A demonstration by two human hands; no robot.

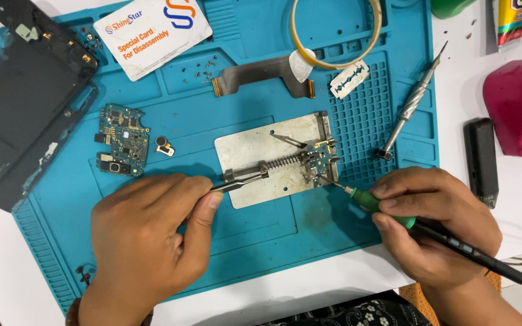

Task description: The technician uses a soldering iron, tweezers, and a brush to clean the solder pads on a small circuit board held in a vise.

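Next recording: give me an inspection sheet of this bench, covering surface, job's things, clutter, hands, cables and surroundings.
Surface: blue repair mat on a white table.
Job's things: small circuit board clamped on a metal holder plate; soldering iron; tweezers.
Clutter: larger circuit board, phone frame, flex ribbon, razor blade, screwdriver, plastic card, tape ring, loose screws.
Hands: left hand holds the tweezers; right hand holds the iron, tip at the small board.
Cables: iron's black cord runs off right.
Surroundings: pink object, black block.
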